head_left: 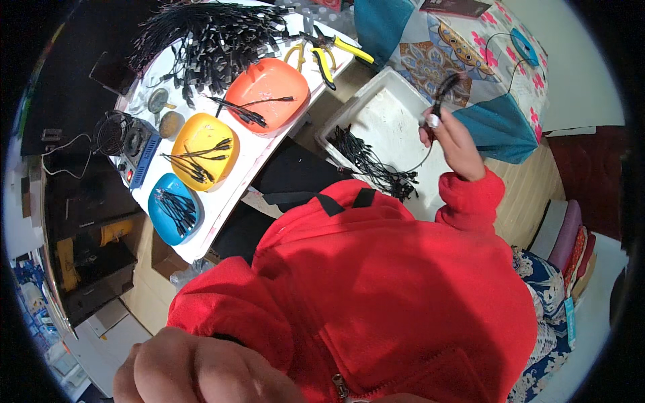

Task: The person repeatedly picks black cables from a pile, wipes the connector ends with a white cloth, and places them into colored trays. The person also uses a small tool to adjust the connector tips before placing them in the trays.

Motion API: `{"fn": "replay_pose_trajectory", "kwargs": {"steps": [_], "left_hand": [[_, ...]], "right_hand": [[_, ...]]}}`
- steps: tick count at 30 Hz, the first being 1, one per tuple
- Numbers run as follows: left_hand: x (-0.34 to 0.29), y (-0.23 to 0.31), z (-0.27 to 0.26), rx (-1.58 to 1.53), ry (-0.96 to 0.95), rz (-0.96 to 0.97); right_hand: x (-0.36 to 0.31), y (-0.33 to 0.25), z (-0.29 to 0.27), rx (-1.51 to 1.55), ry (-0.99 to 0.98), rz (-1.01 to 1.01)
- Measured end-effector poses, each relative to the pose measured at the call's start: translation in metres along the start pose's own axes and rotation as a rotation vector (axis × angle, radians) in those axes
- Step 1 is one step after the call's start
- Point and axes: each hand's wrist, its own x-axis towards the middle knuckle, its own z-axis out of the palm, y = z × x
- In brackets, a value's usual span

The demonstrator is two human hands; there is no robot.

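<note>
My right hand (458, 142) is raised over the right side of a white tray (384, 86), its fingers closed on a thin black cable (440, 94). The upper end of that cable curls above the fingers and looks blurred. Inside the tray lies a tangled pile of black cables (369, 161), below and left of this hand. Close to the camera, my left hand (201, 373) shows only bent knuckles at the lower edge. Its fingers curl out of sight, so anything in them is hidden.
On the white table (228, 195) stand an orange tray (272, 77), a yellow tray (201, 144) and a blue tray (176, 225), each with cables. A large cable heap (208, 47), yellow-handled pliers (324, 67) and a blue soldering station (140, 158) share it. A patterned cloth-covered table (437, 57) is behind.
</note>
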Motion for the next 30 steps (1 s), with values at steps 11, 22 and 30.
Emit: {"fn": "replay_pose_trajectory", "kwargs": {"steps": [11, 22, 30], "left_hand": [[0.024, -0.006, -0.025, -0.14, 0.107, -0.057], [0.027, -0.007, -0.038, -0.158, 0.119, -0.02], [0.011, 0.005, -0.031, -0.02, 0.159, 0.193]], "right_hand": [[0.039, 0.123, -0.003, -1.092, -0.011, 0.438], [0.056, 0.246, 0.026, -1.026, -0.168, 0.651], [0.064, 0.334, 0.136, -0.806, -0.205, 0.563]]}}
